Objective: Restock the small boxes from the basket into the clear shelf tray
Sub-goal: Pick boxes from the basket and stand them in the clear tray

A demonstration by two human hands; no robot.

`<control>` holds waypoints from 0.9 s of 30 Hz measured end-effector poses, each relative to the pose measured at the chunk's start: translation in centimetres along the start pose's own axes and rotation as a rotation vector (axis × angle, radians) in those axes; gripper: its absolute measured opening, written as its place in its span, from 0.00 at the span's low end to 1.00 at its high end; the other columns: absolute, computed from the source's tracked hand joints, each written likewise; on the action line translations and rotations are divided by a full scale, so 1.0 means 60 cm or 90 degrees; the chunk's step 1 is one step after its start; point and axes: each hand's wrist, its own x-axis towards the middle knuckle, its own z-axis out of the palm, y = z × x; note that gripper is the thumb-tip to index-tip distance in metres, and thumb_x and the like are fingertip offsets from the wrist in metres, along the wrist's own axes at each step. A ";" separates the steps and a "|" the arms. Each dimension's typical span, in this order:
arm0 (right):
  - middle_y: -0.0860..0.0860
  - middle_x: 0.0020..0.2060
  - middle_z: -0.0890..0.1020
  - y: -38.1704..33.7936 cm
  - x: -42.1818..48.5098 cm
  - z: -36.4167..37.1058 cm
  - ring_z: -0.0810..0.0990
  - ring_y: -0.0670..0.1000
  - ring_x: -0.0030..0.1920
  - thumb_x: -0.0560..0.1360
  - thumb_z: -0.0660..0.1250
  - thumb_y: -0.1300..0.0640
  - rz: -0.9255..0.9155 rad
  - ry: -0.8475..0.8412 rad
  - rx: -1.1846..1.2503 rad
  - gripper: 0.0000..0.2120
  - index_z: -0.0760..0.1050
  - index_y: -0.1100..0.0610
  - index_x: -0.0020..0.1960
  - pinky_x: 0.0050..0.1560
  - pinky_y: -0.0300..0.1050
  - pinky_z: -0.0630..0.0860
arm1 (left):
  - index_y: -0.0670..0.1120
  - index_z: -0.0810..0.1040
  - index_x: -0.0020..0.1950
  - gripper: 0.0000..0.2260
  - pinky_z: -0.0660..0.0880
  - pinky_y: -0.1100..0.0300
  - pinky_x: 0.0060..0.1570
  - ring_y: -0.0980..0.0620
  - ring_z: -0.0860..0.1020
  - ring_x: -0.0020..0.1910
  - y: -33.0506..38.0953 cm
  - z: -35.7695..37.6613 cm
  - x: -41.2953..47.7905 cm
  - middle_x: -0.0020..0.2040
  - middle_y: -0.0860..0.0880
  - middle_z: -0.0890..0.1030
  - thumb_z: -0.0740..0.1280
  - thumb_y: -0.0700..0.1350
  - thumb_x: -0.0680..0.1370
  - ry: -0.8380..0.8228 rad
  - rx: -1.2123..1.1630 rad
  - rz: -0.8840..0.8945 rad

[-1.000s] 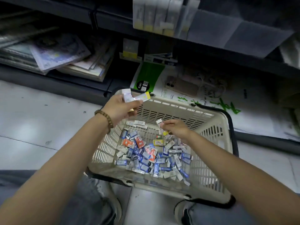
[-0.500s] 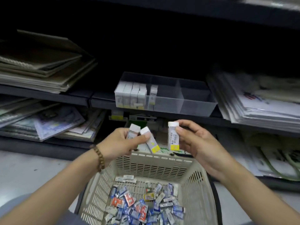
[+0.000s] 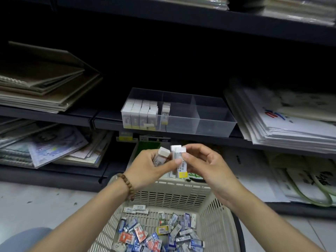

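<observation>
Notebooks (image 3: 41, 82): stacked flat on the dark shelf at the upper left of the frame.
Magazines (image 3: 54, 148): laid in a loose pile on the lower shelf at the left.
Bracelet (image 3: 127, 184): brown beads, worn on the left wrist.
Left hand (image 3: 145, 168): raised at frame centre. Its fingers are curled round one white box (image 3: 163, 151), and its thumb is pressed against the boxes beside it.
Basket (image 3: 174, 184): cream plastic, seen at the bottom centre, below both hands.
Loose boxes (image 3: 156, 233): scattered over the basket floor, in blue, red, white and yellow.
Held boxes (image 3: 177, 153): white with a yellow end, kept upright between the two hands, above the basket's far rim and below the tray.
Tray (image 3: 214, 124): clear and divided into compartments, set on the middle shelf.
Stocked boxes (image 3: 140, 111): packed upright in the tray's leftmost compartment. A single box (image 3: 165, 111) is stood in the next one.
Right hand (image 3: 205, 166): pinched on the held boxes with thumb and fingertips.
Paper stack (image 3: 283, 120): piled on the shelf at the right.
</observation>
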 end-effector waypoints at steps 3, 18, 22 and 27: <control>0.50 0.50 0.84 0.000 0.001 -0.006 0.83 0.51 0.50 0.72 0.70 0.56 0.031 -0.032 -0.009 0.12 0.78 0.50 0.55 0.49 0.42 0.80 | 0.45 0.81 0.39 0.14 0.62 0.72 0.23 0.61 0.63 0.21 0.000 -0.002 -0.003 0.23 0.56 0.69 0.69 0.56 0.68 -0.047 0.026 -0.003; 0.59 0.49 0.84 -0.006 0.004 -0.013 0.82 0.50 0.44 0.75 0.65 0.62 0.026 -0.060 0.078 0.14 0.76 0.61 0.60 0.45 0.38 0.79 | 0.42 0.78 0.55 0.10 0.80 0.62 0.40 0.51 0.83 0.40 -0.004 0.013 0.000 0.48 0.44 0.84 0.61 0.44 0.79 0.002 -0.350 -0.240; 0.58 0.51 0.83 0.001 0.007 -0.004 0.82 0.50 0.46 0.75 0.66 0.62 0.021 -0.024 0.058 0.12 0.77 0.59 0.58 0.47 0.40 0.79 | 0.45 0.80 0.56 0.13 0.81 0.59 0.45 0.47 0.83 0.47 -0.004 0.016 0.003 0.50 0.44 0.84 0.62 0.50 0.77 -0.029 -0.352 -0.229; 0.50 0.47 0.85 0.003 0.005 -0.003 0.84 0.48 0.46 0.74 0.68 0.60 -0.003 -0.002 0.031 0.12 0.79 0.54 0.56 0.43 0.35 0.78 | 0.50 0.77 0.60 0.18 0.77 0.66 0.48 0.52 0.81 0.53 0.002 0.014 -0.002 0.53 0.49 0.83 0.69 0.49 0.70 -0.127 -0.226 -0.101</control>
